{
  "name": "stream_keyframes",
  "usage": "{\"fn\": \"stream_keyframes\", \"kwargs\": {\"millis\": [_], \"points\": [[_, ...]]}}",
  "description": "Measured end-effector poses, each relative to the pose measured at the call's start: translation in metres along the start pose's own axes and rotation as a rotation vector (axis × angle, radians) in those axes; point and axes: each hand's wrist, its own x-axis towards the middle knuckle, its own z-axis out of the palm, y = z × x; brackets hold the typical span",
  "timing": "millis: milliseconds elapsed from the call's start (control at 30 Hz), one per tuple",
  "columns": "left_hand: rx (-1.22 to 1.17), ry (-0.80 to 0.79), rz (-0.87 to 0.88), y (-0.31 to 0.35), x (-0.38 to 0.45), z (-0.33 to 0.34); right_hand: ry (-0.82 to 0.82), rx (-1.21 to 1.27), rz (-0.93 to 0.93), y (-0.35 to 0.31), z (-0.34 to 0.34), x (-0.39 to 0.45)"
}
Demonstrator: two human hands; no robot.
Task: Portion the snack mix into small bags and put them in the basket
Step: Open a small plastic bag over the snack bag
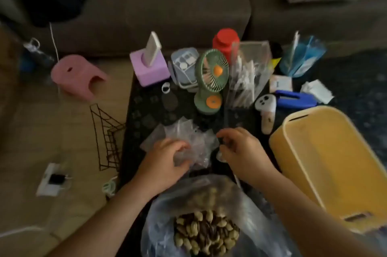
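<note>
Clearly, in the head view, the step in hand is separating one small bag from the loose pile of bags (184,141) lying mid-desk, at twelve o'clock from the big sack of snack mix (206,229). The left hand (167,160) rests on the pile's near edge with fingers curled into the crinkled plastic, its grip grasping the bags. The right hand (240,149) sits just beside the pile at three o'clock from it; its fingertips pinch something clear, probably a single bag, though blur makes that hard to confirm. The yellow basket (297,143) lies at three o'clock from the hands, near the desk (142,122) edge, with no filled bags visible inside it.

To do this well, I judge the left hand should pin the pile flat while the right peels one film away by its mouth, so that static does not drag several along. Rubbing the mouth between thumb and finger should open it. Bring the opened bag back toward six o'clock, over the sack, before scooping, so spilled pieces fall into the sack.
</note>
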Motion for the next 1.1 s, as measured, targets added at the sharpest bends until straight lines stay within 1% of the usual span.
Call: {"fn": "stream_keyframes", "kwargs": {"millis": [33, 100, 167, 233, 400, 500, 533, 600, 700, 833, 967, 1033, 1100], "points": [[0.002, 0.015, 0.042, -0.007, 0.003, 0.012, 0.030, -0.022, -0.041, 0.007, 0.014, 0.005], [0.070, 0.063, 0.087, -0.016, 0.015, 0.030, 0.062, -0.059, -0.059, 0.015, 0.035, 0.014], [0.134, 0.150, 0.175, -0.023, 0.028, 0.042, 0.072, -0.084, -0.095, 0.018, 0.054, 0.025], [0.094, 0.181, 0.225, -0.027, 0.040, 0.048, 0.106, -0.087, -0.153, 0.016, 0.067, 0.035], [-0.102, 0.150, 0.243, -0.039, 0.059, 0.046, 0.111, -0.029, -0.226, 0.010, 0.072, 0.062], [-0.063, 0.109, 0.279, -0.047, 0.054, 0.044, 0.101, -0.046, -0.261, 0.014, 0.069, 0.055], [-0.019, 0.090, 0.297, -0.049, 0.051, 0.045, 0.108, -0.032, -0.259, 0.015, 0.068, 0.051], [0.084, 0.107, 0.328, -0.051, 0.044, 0.049, 0.120, -0.020, -0.249, 0.015, 0.067, 0.044], [0.145, 0.164, 0.295, -0.050, 0.034, 0.054, 0.132, -0.020, -0.196, 0.015, 0.068, 0.029], [0.052, 0.229, 0.295, -0.039, 0.005, 0.039, 0.214, 0.109, -0.115, 0.015, 0.060, 0.005], [-0.031, 0.303, 0.314, -0.013, -0.034, 0.009, 0.139, 0.119, -0.028, 0.005, 0.038, -0.024], [-0.090, 0.341, 0.302, -0.002, -0.050, -0.002, 0.155, 0.055, -0.053, -0.009, 0.023, -0.045], [-0.181, 0.369, 0.275, 0.004, -0.063, -0.007, 0.210, -0.026, -0.119, -0.027, 0.007, -0.070]]}}
